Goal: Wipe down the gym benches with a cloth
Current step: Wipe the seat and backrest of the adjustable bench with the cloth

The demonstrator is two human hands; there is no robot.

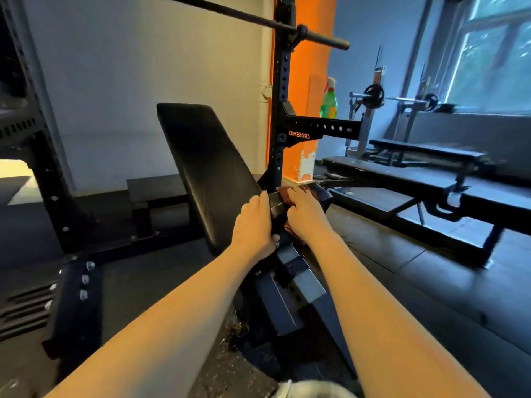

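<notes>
Two hands meet low on the incline bench's metal frame (301, 282). The right hand (307, 216) holds a reddish-brown cloth (284, 194) against it, fingers curled over the fabric. The left hand (254, 228) grips the frame just beside the tilted black back pad (207, 168). Behind stands a black rack (283, 110) carrying a barbell (324, 40). Farther right are a green spray bottle (329, 101) and flat benches (416, 173).

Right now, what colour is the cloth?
Reddish brown cloth, seen best in the head view.
</notes>
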